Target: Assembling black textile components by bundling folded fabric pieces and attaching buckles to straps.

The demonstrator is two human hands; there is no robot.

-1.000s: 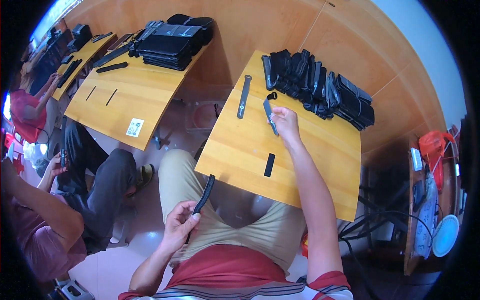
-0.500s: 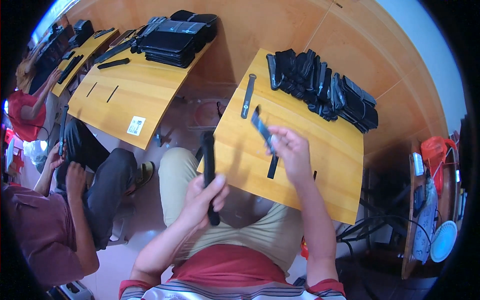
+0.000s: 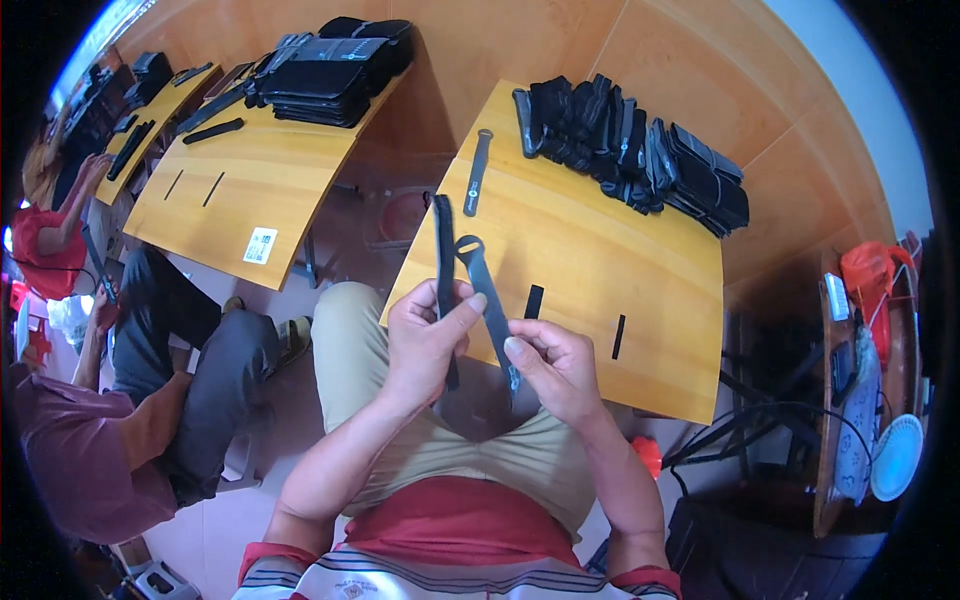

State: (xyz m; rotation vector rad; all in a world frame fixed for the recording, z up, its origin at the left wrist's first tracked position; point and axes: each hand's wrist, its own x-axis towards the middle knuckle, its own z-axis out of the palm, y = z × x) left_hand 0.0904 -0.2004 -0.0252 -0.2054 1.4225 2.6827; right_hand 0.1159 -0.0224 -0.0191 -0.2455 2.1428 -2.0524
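My left hand (image 3: 430,335) is closed round a thick black strap (image 3: 444,240), which stands nearly upright above the near edge of my table. My right hand (image 3: 555,370) pinches the lower part of a flat grey strap (image 3: 484,283) between thumb and finger. This grey strap slants up to the left and has a slotted, rounded top end. My left thumb lies against its side. Beyond my hands, another grey strap (image 3: 477,175) lies lengthwise on the wooden table (image 3: 650,280). A short black strip (image 3: 535,302) and a second black strip (image 3: 619,337) sit right of my hands.
Bundled black straps (image 3: 600,130) line the table's far edge. At left, a person in a purple shirt (image 3: 85,440) sits by another table (image 3: 300,190) bearing a stack of black bundles (image 3: 330,85). A shelf (image 3: 828,480) with a red bag (image 3: 868,290) stands at right.
My right hand has come down and nearer with the grey strap, now beside the black one. My left hand has risen slightly, and its thumb now meets the grey strap.
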